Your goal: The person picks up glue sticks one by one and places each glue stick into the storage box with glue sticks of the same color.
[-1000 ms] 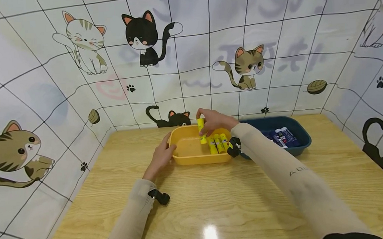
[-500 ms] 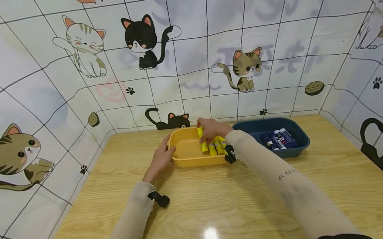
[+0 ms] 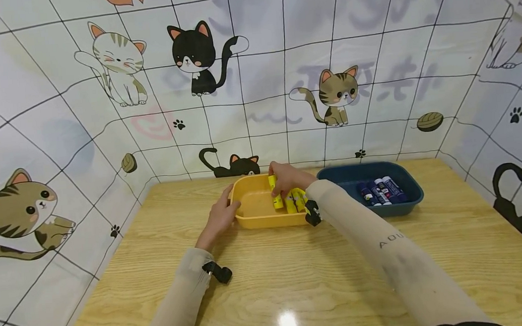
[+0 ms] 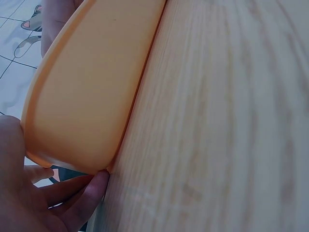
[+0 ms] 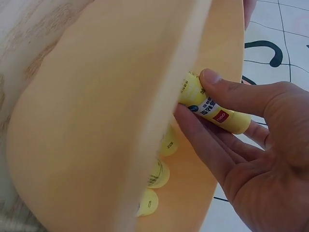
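Observation:
My right hand (image 3: pixel 285 177) pinches a yellow glue stick (image 5: pixel 212 108) between thumb and fingers, over the inside of a yellow plastic bin (image 3: pixel 274 221). In the right wrist view, several more yellow glue sticks (image 5: pixel 158 174) lie side by side in the bin, partly hidden behind its near wall. At the bin's left end, my left hand (image 3: pixel 219 214) holds on, its thumb by the rim. The left wrist view shows fingertips (image 4: pixel 100 180) against the bin's lower end.
A dark blue bin (image 3: pixel 398 208) stands to the right of the yellow one, with several dark blue glue sticks (image 3: pixel 383 191) at its right side. Both bins sit near the back of the wooden table (image 3: pixel 269 273). A cat-patterned cloth wall (image 3: pixel 264 82) rises behind them.
My right hand has lowered the yellow glue stick into the yellow bin, left of the others. Over the last half second it hardly moves. The left hand stays at the bin's end.

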`<state>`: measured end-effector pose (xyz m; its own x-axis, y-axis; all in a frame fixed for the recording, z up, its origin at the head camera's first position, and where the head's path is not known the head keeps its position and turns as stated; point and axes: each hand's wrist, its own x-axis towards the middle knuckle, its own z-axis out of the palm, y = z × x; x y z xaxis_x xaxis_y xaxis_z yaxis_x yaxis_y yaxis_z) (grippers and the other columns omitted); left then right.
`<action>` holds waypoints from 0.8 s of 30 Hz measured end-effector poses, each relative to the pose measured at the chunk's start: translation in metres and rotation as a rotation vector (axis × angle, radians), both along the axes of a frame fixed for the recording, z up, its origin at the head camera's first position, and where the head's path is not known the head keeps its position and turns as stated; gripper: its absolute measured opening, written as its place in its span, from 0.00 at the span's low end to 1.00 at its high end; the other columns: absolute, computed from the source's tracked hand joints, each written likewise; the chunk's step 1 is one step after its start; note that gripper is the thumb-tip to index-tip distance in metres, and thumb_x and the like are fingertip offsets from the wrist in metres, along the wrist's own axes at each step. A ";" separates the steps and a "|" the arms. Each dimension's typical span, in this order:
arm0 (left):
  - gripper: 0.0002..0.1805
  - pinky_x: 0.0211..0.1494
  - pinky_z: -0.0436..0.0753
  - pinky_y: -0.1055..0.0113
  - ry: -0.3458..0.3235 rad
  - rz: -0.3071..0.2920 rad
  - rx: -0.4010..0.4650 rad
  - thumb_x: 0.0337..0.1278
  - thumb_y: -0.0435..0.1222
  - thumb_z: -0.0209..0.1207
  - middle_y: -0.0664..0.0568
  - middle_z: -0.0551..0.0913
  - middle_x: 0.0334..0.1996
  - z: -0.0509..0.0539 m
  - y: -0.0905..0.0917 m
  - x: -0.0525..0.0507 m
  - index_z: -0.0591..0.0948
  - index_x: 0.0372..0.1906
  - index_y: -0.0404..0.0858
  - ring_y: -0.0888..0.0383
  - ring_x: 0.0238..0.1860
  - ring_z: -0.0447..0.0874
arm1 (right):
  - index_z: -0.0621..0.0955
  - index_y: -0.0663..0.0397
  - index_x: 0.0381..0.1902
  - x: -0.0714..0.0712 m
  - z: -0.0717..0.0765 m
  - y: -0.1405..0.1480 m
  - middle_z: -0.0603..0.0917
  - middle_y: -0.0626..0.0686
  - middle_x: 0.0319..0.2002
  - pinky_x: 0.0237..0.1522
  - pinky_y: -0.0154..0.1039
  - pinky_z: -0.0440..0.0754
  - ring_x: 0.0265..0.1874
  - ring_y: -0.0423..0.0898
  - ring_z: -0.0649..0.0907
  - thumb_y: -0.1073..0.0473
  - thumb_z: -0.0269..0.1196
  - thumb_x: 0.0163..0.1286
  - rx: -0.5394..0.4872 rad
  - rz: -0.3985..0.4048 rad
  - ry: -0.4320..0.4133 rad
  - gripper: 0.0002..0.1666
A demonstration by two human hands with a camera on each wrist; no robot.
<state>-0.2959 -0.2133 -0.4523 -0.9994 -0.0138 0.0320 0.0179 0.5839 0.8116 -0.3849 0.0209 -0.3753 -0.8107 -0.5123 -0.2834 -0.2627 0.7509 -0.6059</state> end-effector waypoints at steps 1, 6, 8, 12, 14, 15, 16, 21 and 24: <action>0.36 0.45 0.82 0.64 -0.002 0.001 0.003 0.74 0.43 0.50 0.37 0.84 0.58 0.000 0.000 0.000 0.57 0.83 0.50 0.51 0.44 0.85 | 0.65 0.57 0.65 0.000 -0.001 0.000 0.77 0.64 0.56 0.46 0.43 0.89 0.40 0.53 0.87 0.64 0.73 0.65 0.010 0.004 0.019 0.37; 0.36 0.44 0.82 0.65 -0.002 0.000 0.008 0.74 0.43 0.50 0.38 0.84 0.58 0.001 0.001 0.001 0.57 0.83 0.50 0.51 0.43 0.85 | 0.70 0.56 0.62 0.000 -0.002 0.000 0.80 0.59 0.54 0.48 0.43 0.86 0.42 0.51 0.83 0.58 0.75 0.64 0.105 0.023 0.146 0.34; 0.36 0.45 0.82 0.64 -0.005 0.003 0.007 0.74 0.43 0.50 0.38 0.84 0.58 -0.001 0.000 0.000 0.57 0.83 0.50 0.51 0.44 0.85 | 0.73 0.56 0.62 -0.001 -0.004 0.000 0.81 0.58 0.54 0.51 0.44 0.83 0.44 0.52 0.81 0.56 0.75 0.64 0.144 0.035 0.191 0.33; 0.37 0.47 0.82 0.63 -0.004 -0.001 -0.001 0.73 0.42 0.50 0.38 0.84 0.58 -0.003 -0.002 -0.002 0.56 0.83 0.49 0.51 0.45 0.86 | 0.77 0.56 0.64 -0.001 -0.008 -0.002 0.83 0.56 0.55 0.55 0.46 0.81 0.46 0.51 0.80 0.52 0.76 0.63 0.223 0.052 0.242 0.35; 0.37 0.47 0.82 0.62 0.000 -0.002 -0.003 0.74 0.42 0.50 0.38 0.84 0.58 -0.003 -0.002 -0.002 0.56 0.83 0.49 0.51 0.46 0.86 | 0.78 0.55 0.64 -0.001 -0.008 -0.002 0.83 0.55 0.56 0.54 0.46 0.81 0.45 0.50 0.81 0.50 0.76 0.62 0.260 0.054 0.243 0.36; 0.36 0.47 0.82 0.62 0.002 -0.002 -0.002 0.74 0.43 0.50 0.38 0.84 0.58 -0.002 -0.002 -0.002 0.56 0.83 0.50 0.51 0.46 0.86 | 0.79 0.55 0.65 0.000 -0.008 -0.002 0.84 0.54 0.56 0.54 0.46 0.82 0.45 0.50 0.82 0.49 0.76 0.62 0.276 0.051 0.237 0.36; 0.36 0.47 0.82 0.62 0.003 -0.001 0.000 0.74 0.43 0.50 0.38 0.84 0.57 -0.002 -0.001 -0.002 0.56 0.83 0.50 0.50 0.46 0.86 | 0.79 0.55 0.65 0.000 -0.008 -0.003 0.84 0.54 0.57 0.54 0.46 0.82 0.45 0.50 0.82 0.48 0.76 0.62 0.286 0.048 0.227 0.36; 0.36 0.48 0.83 0.61 0.009 0.005 0.001 0.74 0.43 0.50 0.38 0.84 0.58 -0.001 -0.001 -0.001 0.57 0.83 0.51 0.50 0.47 0.86 | 0.78 0.55 0.68 0.000 -0.009 -0.001 0.82 0.55 0.64 0.61 0.49 0.81 0.51 0.50 0.83 0.46 0.75 0.64 0.317 0.047 0.182 0.38; 0.36 0.48 0.83 0.61 0.007 0.004 0.004 0.74 0.43 0.50 0.38 0.84 0.59 0.000 0.001 0.000 0.57 0.83 0.50 0.49 0.48 0.86 | 0.77 0.56 0.69 -0.001 -0.013 0.002 0.81 0.56 0.65 0.64 0.51 0.79 0.54 0.50 0.82 0.45 0.73 0.66 0.317 0.047 0.138 0.39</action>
